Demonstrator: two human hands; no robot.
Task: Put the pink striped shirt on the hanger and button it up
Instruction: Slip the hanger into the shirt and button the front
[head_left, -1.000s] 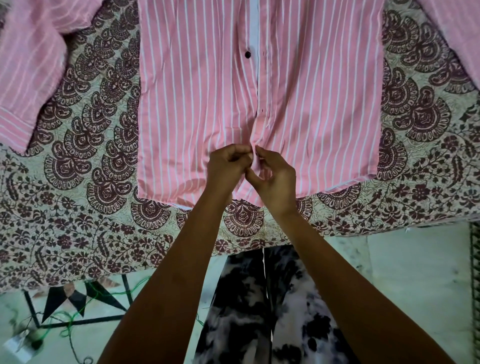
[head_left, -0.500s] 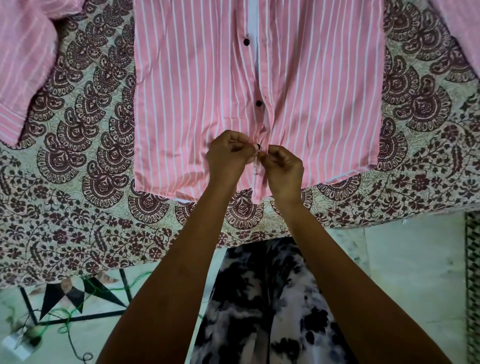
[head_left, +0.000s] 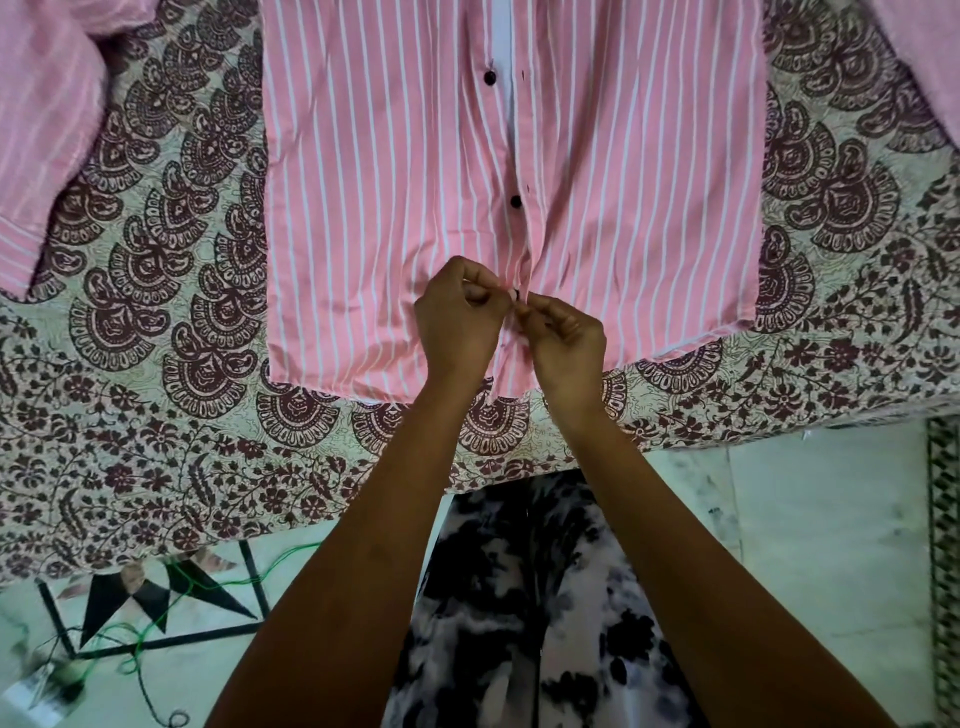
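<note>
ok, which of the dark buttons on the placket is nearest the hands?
The lower dark button on the pink striped shirt, just above the left hand and right hand; the other button sits higher.

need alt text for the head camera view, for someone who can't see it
Both hands, left hand and right hand, pinch the front edges of a pink striped shirt near its hem, working at a button. The shirt lies flat on a patterned bedspread, with two dark buttons visible above the hands.
</note>
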